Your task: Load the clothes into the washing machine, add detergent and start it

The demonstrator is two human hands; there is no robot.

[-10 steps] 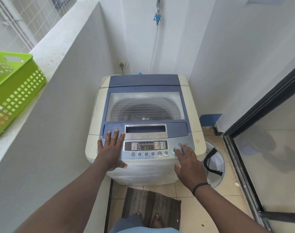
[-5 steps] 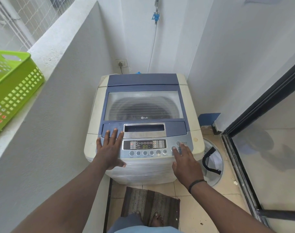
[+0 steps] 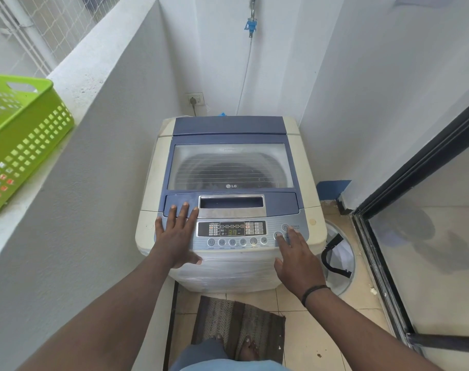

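Washing machine [image 3: 229, 199] lid closed, dark clothes inside; left hand [image 3: 175, 236] and right hand [image 3: 297, 259] rest spread, gripping nothing.

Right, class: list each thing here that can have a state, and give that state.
Washing machine lid: closed.
Display: lit, showing digits.
Wall plug: plugged in.
Left hand: flat on the panel.
Right hand: forefinger on a round button.
Green basket: on the ledge.

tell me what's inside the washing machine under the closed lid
Through the clear lid the ribbed drum and a dark shape low down show; whether it is clothes cannot be told.
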